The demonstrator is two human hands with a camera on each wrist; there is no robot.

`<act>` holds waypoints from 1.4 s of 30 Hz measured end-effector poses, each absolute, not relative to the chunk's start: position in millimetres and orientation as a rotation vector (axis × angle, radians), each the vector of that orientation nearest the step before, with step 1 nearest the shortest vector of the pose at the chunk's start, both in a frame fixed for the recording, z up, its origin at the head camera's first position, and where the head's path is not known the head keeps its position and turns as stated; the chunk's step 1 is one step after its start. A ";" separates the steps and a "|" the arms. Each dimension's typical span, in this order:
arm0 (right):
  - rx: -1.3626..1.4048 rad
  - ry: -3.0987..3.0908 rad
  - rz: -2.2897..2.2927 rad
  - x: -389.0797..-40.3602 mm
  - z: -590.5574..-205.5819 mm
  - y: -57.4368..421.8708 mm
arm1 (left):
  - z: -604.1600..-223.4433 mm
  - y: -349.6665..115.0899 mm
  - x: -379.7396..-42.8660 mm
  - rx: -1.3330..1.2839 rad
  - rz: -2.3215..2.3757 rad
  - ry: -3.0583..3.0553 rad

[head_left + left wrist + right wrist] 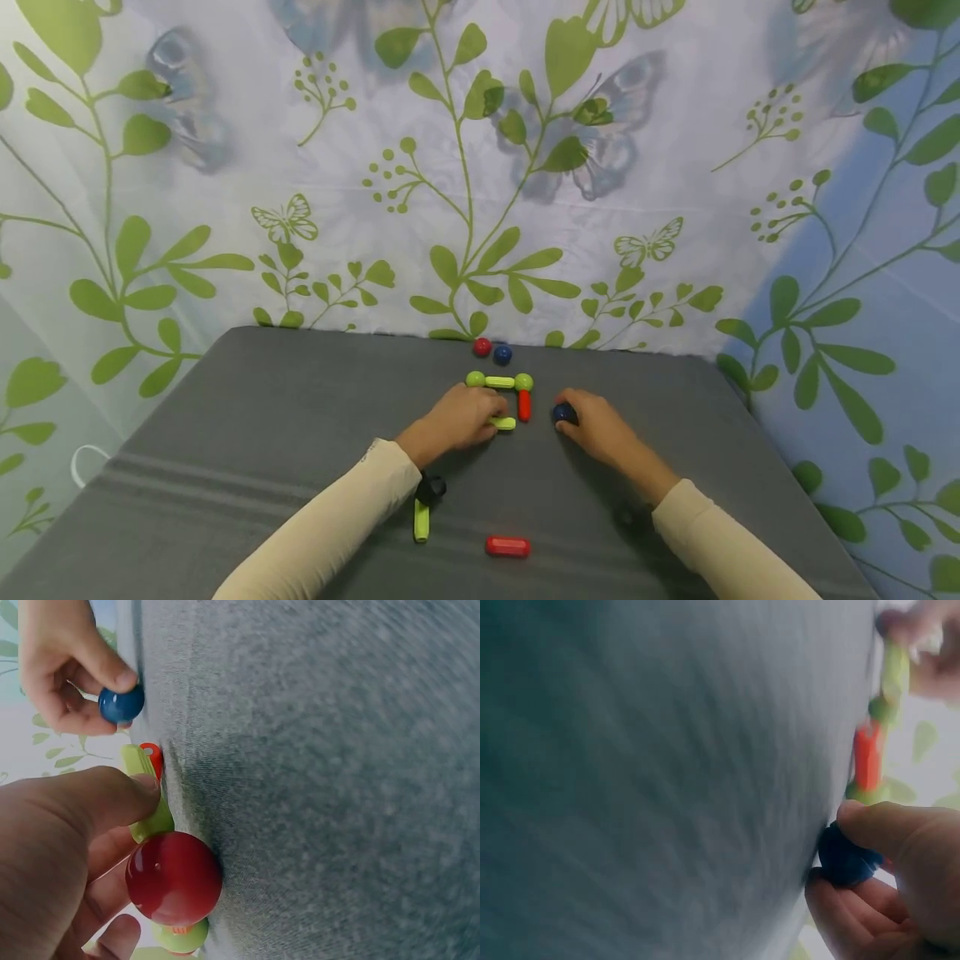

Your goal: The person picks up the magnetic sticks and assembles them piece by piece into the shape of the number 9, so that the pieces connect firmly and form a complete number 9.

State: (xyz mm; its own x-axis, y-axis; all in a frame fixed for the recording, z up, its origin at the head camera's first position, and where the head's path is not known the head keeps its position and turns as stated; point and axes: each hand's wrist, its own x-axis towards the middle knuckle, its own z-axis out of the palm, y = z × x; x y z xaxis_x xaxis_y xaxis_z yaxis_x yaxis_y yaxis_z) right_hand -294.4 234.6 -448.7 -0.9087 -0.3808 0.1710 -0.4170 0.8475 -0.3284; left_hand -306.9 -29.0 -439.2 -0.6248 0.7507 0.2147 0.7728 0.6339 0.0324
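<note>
My left hand (467, 414) pinches a yellow-green stick (154, 821), its thumb lying along the side. A red ball (174, 877) sits at the near end of that stick, by the curled fingers; the hand covers it in the head view. Between thumb and fingers, my right hand (596, 423) grips a blue ball (846, 855), low over the grey table and right of the frame-like build. That build has two green balls (523, 382) joined by a yellow-green stick (499, 382). From its right ball a red stick (524, 406) runs toward me.
Behind the build, a loose red ball (482, 346) and a second blue ball (502, 354) lie near the patterned curtain (510, 208). Closer to me on the grey table (300, 400) are another yellow-green stick (422, 521) and a red stick piece (507, 547).
</note>
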 end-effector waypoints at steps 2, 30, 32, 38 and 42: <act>0.669 -2.930 0.570 -285.1 -447.1 227.5 | -439.7 -30.3 -308.0 -1.251 -0.201 -2.674; 0.846 -2.857 0.632 -277.7 -448.4 186.7 | -436.8 -31.4 -306.9 -1.270 -0.150 -2.700; 0.840 -2.859 0.635 -277.6 -447.8 186.4 | -437.0 -31.3 -307.0 -1.262 -0.152 -2.705; 0.871 -2.876 0.673 -280.0 -446.8 188.8 | -436.2 -30.5 -307.8 -1.248 -0.162 -2.726; 0.901 -2.923 0.760 -287.1 -442.4 198.0 | -433.5 -30.1 -308.0 -1.249 -0.179 -2.731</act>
